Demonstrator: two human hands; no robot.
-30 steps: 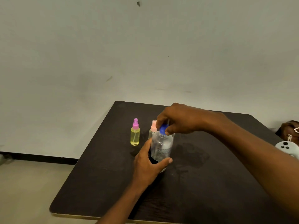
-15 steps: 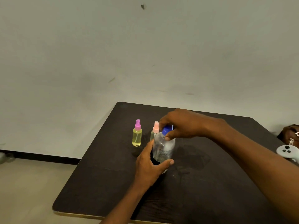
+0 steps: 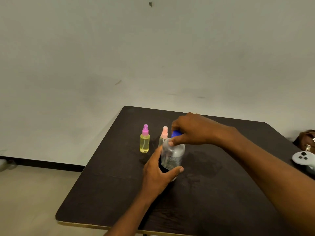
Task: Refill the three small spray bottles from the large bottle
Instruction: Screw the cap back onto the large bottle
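Note:
A large clear bottle (image 3: 173, 155) with a blue cap (image 3: 175, 133) stands upright on the dark table (image 3: 221, 201). My left hand (image 3: 158, 174) grips its lower body from the left. My right hand (image 3: 189, 130) comes from the right and pinches the blue cap from above. Just behind it stands a small spray bottle with a pale pink top (image 3: 164, 136), partly hidden by the large bottle. Further left is a small yellow spray bottle with a purple top (image 3: 144, 139). A third small bottle is not visible.
A white controller (image 3: 303, 158) lies at the table's right edge, with a brown object (image 3: 305, 140) behind it. The table's left edge drops to a beige floor (image 3: 25, 201). A plain wall rises behind.
My right hand has shifted slightly on the blue cap, its thumb now lower on the bottle's neck. My left hand keeps its hold on the bottle, which stays in place.

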